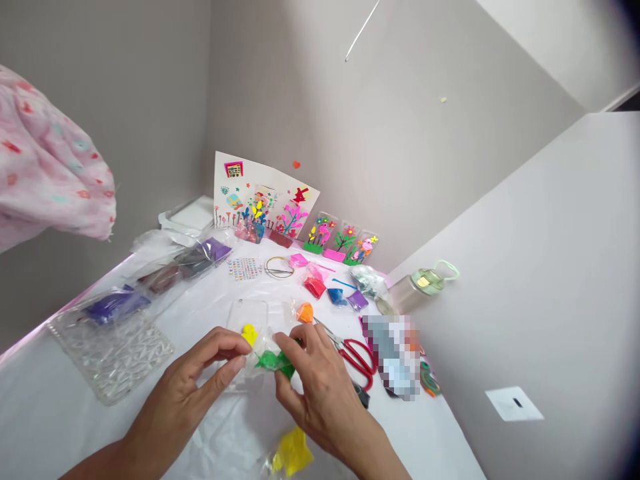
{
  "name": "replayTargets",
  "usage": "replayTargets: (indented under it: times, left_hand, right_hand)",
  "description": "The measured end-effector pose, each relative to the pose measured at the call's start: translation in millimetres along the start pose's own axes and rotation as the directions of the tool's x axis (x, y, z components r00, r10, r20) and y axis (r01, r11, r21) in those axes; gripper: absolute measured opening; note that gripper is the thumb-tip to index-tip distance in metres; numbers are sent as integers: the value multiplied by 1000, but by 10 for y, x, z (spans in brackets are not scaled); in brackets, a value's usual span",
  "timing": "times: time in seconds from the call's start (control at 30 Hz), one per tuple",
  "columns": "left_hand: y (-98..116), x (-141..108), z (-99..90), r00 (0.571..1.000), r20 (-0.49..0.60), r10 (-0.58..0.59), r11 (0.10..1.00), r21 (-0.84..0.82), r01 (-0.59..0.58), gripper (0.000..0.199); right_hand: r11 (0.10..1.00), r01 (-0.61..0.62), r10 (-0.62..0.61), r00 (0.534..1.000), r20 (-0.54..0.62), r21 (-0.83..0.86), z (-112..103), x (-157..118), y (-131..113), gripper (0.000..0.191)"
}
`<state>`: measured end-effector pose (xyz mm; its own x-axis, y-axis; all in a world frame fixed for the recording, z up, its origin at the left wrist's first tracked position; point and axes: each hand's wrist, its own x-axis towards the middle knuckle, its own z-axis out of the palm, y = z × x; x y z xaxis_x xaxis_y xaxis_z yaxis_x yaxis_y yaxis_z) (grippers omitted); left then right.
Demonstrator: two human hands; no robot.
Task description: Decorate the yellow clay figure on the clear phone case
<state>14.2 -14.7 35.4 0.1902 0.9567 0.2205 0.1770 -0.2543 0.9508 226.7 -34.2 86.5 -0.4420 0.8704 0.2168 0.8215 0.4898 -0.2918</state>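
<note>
My right hand [320,380] pinches a packet of green clay [270,361] in clear plastic, with part of the clay hidden behind its fingers. Facing it, my left hand [213,367] has thumb and forefinger closed on the loose clear end of the same packet. Just beyond the fingertips, a lump of yellow clay [249,334] lies on a transparent phone case [245,313], partly covered by my hands. A packet of yellow clay [293,453] rests below my right hand. An orange clay packet [305,312] and red-handled scissors [361,363] lie beyond and beside my right hand.
Red [315,287], blue [337,297] and purple [357,301] clay packets lie farther back. Decorated phone cases [323,233] lean against the wall. A bottle [417,290] stands at the right edge; plastic bags [165,273] and a textured clear sheet [117,353] lie left.
</note>
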Motion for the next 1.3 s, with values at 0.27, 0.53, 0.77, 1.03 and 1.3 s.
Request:
replayTargets:
  times: [0.27, 0.53, 0.77, 1.03, 1.3]
  left_hand:
    - [-46, 52, -40, 997, 22, 78, 995, 63, -79, 3]
    - [-125, 21, -27, 981, 75, 180, 972, 140, -189, 9]
    - [-214, -30, -5, 884, 133, 449, 798, 384, -464, 15]
    - [-65, -43, 62, 888, 193, 418, 811, 360, -460, 17]
    - [-82, -33, -236, 768, 627, -129, 768, -427, 477, 17]
  right_hand:
    - [991, 69, -69, 998, 5, -113, 61, 30, 18, 34]
    - [987, 69, -75, 996, -38, -147, 32, 29, -58, 19]
    - [970, 84, -97, 994, -44, -226, 69, 33, -131, 9]
    - [954, 147, -183, 976, -118, -261, 179, 4, -197, 9]
    - [980, 61, -100, 974, -204, -187, 26, 59, -52, 12]
